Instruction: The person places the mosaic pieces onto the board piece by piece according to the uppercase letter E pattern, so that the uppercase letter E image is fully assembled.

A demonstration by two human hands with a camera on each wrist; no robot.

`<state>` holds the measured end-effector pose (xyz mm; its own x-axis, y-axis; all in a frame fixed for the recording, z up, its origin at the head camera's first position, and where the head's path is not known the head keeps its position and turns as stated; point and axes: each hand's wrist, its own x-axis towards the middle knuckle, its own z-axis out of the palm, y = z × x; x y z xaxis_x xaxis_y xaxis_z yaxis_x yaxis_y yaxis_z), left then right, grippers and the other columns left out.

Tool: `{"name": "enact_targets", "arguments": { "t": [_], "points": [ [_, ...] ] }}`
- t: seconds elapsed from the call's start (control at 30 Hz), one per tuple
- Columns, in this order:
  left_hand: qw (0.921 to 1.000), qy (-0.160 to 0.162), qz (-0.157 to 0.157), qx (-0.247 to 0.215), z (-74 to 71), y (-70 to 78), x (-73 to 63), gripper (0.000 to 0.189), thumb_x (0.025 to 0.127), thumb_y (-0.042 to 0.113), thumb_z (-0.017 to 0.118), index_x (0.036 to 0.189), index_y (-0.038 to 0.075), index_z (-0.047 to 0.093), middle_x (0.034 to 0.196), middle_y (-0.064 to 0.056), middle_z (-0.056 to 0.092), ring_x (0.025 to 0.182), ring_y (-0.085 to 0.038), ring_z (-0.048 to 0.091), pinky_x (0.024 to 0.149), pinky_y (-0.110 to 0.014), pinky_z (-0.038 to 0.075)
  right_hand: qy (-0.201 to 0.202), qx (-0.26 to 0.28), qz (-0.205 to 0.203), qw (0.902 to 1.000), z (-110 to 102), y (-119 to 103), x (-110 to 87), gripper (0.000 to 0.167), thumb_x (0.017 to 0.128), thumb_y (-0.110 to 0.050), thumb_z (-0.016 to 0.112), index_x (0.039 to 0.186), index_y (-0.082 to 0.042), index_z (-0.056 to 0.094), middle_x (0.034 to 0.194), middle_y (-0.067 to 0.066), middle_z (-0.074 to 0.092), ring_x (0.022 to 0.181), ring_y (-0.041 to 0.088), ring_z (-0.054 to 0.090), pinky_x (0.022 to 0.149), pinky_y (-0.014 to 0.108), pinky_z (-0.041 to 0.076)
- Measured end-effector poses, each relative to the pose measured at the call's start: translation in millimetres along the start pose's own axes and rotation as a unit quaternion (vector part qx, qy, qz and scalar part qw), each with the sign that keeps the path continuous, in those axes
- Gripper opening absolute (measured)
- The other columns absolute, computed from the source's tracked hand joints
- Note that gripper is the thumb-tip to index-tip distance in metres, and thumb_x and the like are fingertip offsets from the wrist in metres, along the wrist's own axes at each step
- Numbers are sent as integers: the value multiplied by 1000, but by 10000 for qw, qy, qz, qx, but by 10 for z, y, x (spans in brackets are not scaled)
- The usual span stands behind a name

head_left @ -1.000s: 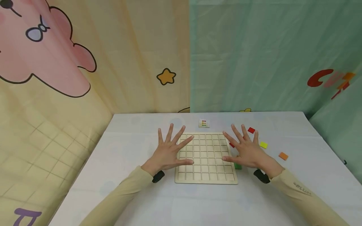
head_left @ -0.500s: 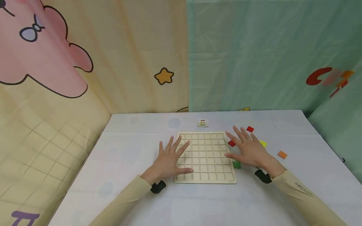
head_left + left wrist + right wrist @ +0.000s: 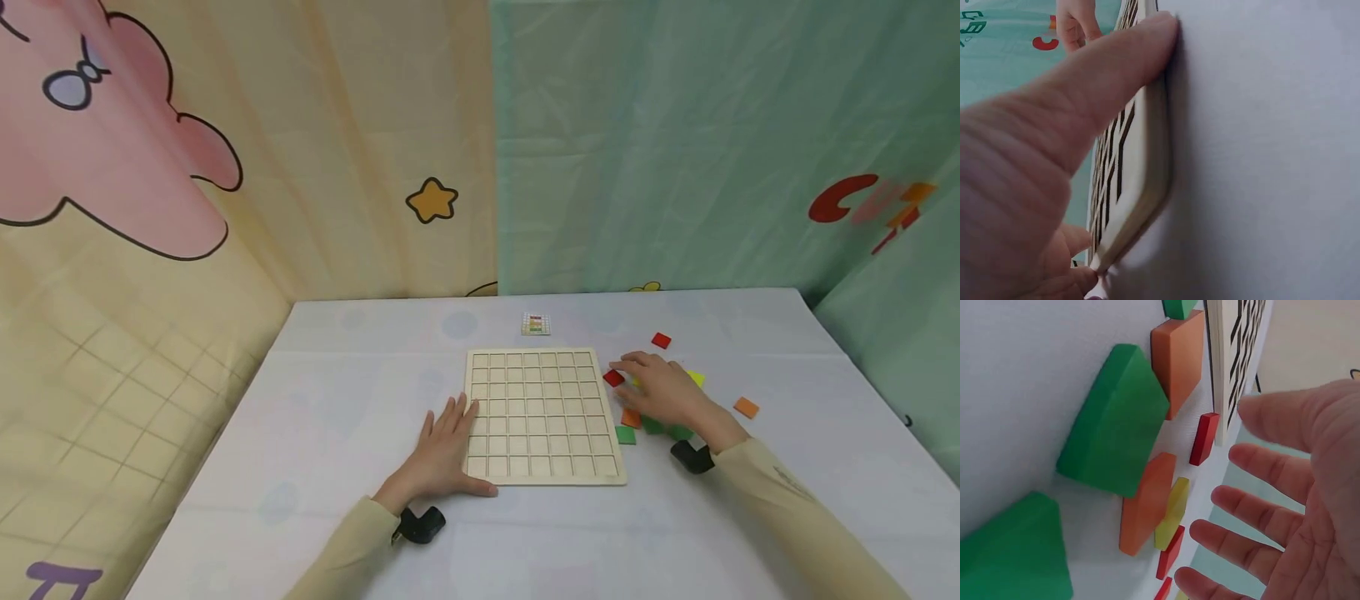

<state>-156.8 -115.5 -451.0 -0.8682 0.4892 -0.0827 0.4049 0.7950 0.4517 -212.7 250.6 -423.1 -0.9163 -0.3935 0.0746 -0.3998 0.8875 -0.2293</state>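
A pale wooden grid board (image 3: 542,417) lies flat on the table. My left hand (image 3: 438,458) is at its near-left corner, the thumb along the front edge and the other fingers at the left side. Seen close in the left wrist view, that thumb overlaps the board's rim (image 3: 1157,144). My right hand (image 3: 667,393) hovers over loose coloured tiles right of the board, fingers slightly bent and holding nothing. Beneath it are a green tile (image 3: 1116,419), an orange tile (image 3: 1147,503) and a yellow tile (image 3: 1172,512). A red tile (image 3: 613,377) lies by the board's right edge.
Behind the board sits a small card with a coloured grid pattern (image 3: 536,324). Farther out on the white table (image 3: 360,367) are another red tile (image 3: 662,340) and an orange tile (image 3: 746,407). Printed curtains (image 3: 645,150) hang behind and at both sides.
Both hands were spread above the board's sides. My left hand has come down toward me to the board's near-left corner; my right hand has lowered over the tiles, its fingers drawn closer together.
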Motion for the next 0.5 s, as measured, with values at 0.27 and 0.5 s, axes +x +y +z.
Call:
{"name": "enact_targets", "arguments": {
  "t": [0.27, 0.5],
  "points": [
    [9991, 301, 76, -295, 99, -109, -22, 125, 62, 65, 77, 152, 8, 14, 158, -10, 2, 143, -24, -3, 111, -47, -7, 36, -9, -147, 9999, 112, 56, 139, 34, 91, -15, 65, 123, -4, 64, 115, 17, 56, 102, 35, 51, 79, 53, 46],
    [9980, 576, 162, -186, 123, -111, -15, 120, 61, 70, 74, 152, 12, 22, 158, -7, 8, 143, -24, 1, 111, -47, -5, 93, -51, 69, 9999, 69, 93, 133, 27, 85, -15, 72, 111, -6, 72, 102, 11, 59, 93, 29, 51, 76, 48, 46]
  ]
}}
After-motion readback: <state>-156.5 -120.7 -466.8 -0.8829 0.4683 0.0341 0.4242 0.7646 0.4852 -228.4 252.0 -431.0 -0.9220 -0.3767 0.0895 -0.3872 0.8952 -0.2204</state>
